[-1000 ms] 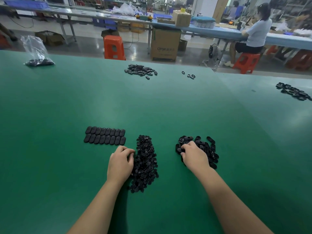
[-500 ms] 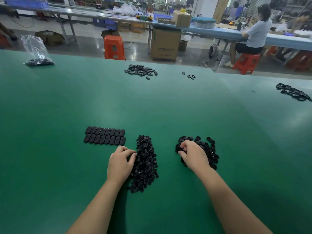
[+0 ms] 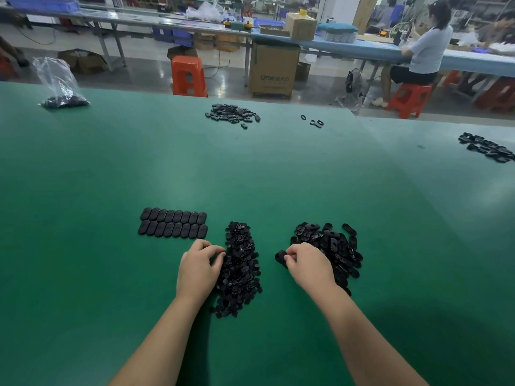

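right hand point(image 3: 309, 267) pinches oval shell point(image 3: 281, 257) at its rim — likely light, stiff, slick | left hand point(image 3: 199, 270) curled at small-parts pile point(image 3: 241, 263) — hold unclear

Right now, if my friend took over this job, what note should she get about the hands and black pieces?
Left hand: fingers curled at the small-parts pile's left edge; unclear whether it holds one.
Right hand: pinches one black oval piece beside the oval-shell pile.
Done: two neat rows of ovals lie on the green table, beyond the left hand.
Left: both piles are big, so probably many more to line up.
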### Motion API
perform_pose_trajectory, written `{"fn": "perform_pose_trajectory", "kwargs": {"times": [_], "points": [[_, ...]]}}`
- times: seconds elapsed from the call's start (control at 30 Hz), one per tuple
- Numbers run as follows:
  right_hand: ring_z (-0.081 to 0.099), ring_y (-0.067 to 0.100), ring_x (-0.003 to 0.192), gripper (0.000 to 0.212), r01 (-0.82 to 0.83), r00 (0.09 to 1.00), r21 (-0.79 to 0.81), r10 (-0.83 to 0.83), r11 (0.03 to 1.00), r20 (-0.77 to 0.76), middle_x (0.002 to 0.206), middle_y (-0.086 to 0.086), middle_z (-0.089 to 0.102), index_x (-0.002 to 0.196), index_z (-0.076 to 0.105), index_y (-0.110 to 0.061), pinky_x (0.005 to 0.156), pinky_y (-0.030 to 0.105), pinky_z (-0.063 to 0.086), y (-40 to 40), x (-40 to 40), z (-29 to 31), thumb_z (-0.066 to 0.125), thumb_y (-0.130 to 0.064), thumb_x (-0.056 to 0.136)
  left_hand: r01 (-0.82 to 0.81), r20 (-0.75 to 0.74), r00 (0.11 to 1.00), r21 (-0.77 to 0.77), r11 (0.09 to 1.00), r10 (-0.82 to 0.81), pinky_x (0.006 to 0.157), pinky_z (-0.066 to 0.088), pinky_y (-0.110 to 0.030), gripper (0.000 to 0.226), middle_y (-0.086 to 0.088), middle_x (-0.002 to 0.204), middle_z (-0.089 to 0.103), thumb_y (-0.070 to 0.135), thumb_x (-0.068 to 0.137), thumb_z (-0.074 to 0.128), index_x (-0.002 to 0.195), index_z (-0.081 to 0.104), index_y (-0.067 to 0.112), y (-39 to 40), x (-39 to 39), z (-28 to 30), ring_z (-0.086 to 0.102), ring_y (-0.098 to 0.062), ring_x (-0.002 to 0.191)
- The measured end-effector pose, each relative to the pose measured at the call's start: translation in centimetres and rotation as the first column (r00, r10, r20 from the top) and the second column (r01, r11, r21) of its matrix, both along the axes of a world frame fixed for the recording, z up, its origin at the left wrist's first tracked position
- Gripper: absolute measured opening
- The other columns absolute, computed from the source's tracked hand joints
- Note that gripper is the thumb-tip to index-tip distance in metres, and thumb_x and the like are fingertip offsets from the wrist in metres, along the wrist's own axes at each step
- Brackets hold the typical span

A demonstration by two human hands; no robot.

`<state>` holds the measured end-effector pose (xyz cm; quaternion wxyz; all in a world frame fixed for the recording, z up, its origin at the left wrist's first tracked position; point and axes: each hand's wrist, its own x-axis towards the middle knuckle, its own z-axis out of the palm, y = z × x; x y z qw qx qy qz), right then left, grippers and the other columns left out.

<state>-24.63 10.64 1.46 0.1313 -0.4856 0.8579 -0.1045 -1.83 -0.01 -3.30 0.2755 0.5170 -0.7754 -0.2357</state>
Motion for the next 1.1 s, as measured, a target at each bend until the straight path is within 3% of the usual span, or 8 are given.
{"fn": "perform_pose_trajectory", "kwargs": {"times": [0.17,0.27,0.43,0.63,0.73,0.9,1.0,1.1], "points": [[0.066,0.020,0.093,0.033,-0.002,0.999,-0.008,0.002,1.000,-0.053,0.119,-0.003,0.060,0.126,0.063,-0.022,0.074,0.031,0.053,-0.1,-0.3,0.0,0.047,-0.040,0.105,-0.002,0.001,1.000,-0.004,1.000,0.002,0.069,0.044,-0.025,0.012,0.021,0.089,0.050,0.028,0.094,0.068,0.101,0.076,0.026,0.0,0.0,0.0,0.054,-0.014,0.076],[0.065,0.020,0.097,0.041,-0.102,0.989,0.046,0.106,0.994,-0.103,0.124,-0.004,0.058,0.134,0.055,-0.027,0.071,0.030,0.048,-0.1,-0.2,-0.2,0.053,-0.050,0.101,-0.006,0.001,1.000,-0.010,1.000,0.006,0.071,0.044,-0.025,0.012,0.019,0.089,0.051,0.028,0.093,0.068,0.101,0.076,0.025,0.0,0.0,0.0,0.055,-0.014,0.079],[0.064,0.020,0.105,0.041,-0.145,0.984,0.069,0.151,0.987,-0.094,0.126,-0.002,0.058,0.142,0.053,-0.030,0.083,0.033,0.053,-0.3,-0.2,0.0,0.057,-0.036,0.102,-0.005,0.001,1.000,-0.008,1.000,0.005,0.072,0.046,-0.027,0.011,0.017,0.091,0.052,0.027,0.094,0.067,0.100,0.076,0.025,0.0,-0.1,0.1,0.055,-0.014,0.079],[0.057,0.021,0.086,0.043,-0.133,0.990,0.072,0.135,0.989,-0.031,0.131,0.004,0.053,0.145,0.052,-0.031,0.075,0.030,0.049,-0.3,-0.6,0.3,0.053,-0.027,0.102,-0.003,0.007,1.000,0.005,1.000,0.003,0.073,0.050,-0.029,0.012,0.017,0.092,0.053,0.028,0.094,0.066,0.100,0.076,0.025,0.0,0.0,0.1,0.056,-0.014,0.080],[0.056,0.021,0.087,0.043,-0.132,0.991,0.106,0.133,0.986,-0.003,0.133,0.006,0.051,0.146,0.051,-0.029,0.074,0.030,0.049,-0.4,-0.7,0.5,0.052,-0.023,0.103,-0.003,0.007,1.000,0.006,1.000,0.003,0.071,0.050,-0.029,0.011,0.020,0.091,0.052,0.028,0.094,0.067,0.100,0.076,0.025,0.0,0.0,0.1,0.056,-0.014,0.076],[0.056,0.025,0.088,0.036,-0.200,0.979,0.181,0.202,0.963,0.004,0.128,0.009,0.051,0.138,0.052,-0.021,0.073,0.032,0.046,-0.7,-0.6,1.1,0.052,-0.020,0.102,-0.004,0.009,1.000,0.006,1.000,0.004,0.073,0.048,-0.027,0.011,0.019,0.091,0.052,0.027,0.094,0.067,0.099,0.076,0.025,0.0,0.0,0.1,0.056,-0.013,0.081],[0.055,0.026,0.091,0.026,-0.218,0.975,0.180,0.222,0.959,-0.004,0.119,0.009,0.055,0.124,0.051,-0.017,0.078,0.035,0.050,-0.9,-0.6,1.5,0.055,-0.018,0.098,-0.010,0.006,1.000,-0.003,1.000,0.010,0.075,0.045,-0.026,0.010,0.017,0.090,0.053,0.026,0.094,0.068,0.098,0.076,0.024,0.0,0.0,0.0,0.056,-0.014,0.084],[0.059,0.028,0.095,0.027,-0.223,0.973,0.159,0.229,0.962,-0.021,0.116,0.008,0.058,0.123,0.050,-0.016,0.080,0.036,0.051,-1.0,-0.5,1.8,0.056,-0.019,0.097,-0.011,0.008,1.000,-0.012,1.000,0.011,0.074,0.041,-0.026,0.009,0.016,0.090,0.053,0.026,0.093,0.068,0.097,0.076,0.024,0.0,0.0,0.0,0.055,-0.015,0.083]]}}
